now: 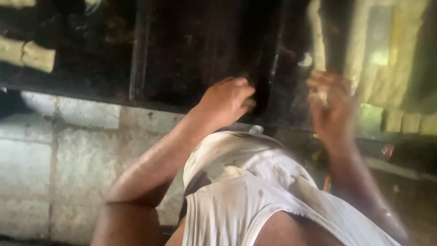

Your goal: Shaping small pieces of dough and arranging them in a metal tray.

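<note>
Fingers of left hand [227, 101] curled together, tips against the edge of a dark, sooty metal tray [200, 59], flat and rectangular, long axis running up the frame, upper centre. Right hand [330, 107], motion-blurred, fingers closed on a pale dough stick [317, 34] standing upright, upper right. Pale rough dough blocks [27, 53] upper left. Grey concrete block wall [59, 155] lower left.

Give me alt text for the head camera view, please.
Looking down past a stained white shirt, the left hand rests curled on a dark tray, while the blurred right hand is raised beside pale yellow blocks.
</note>
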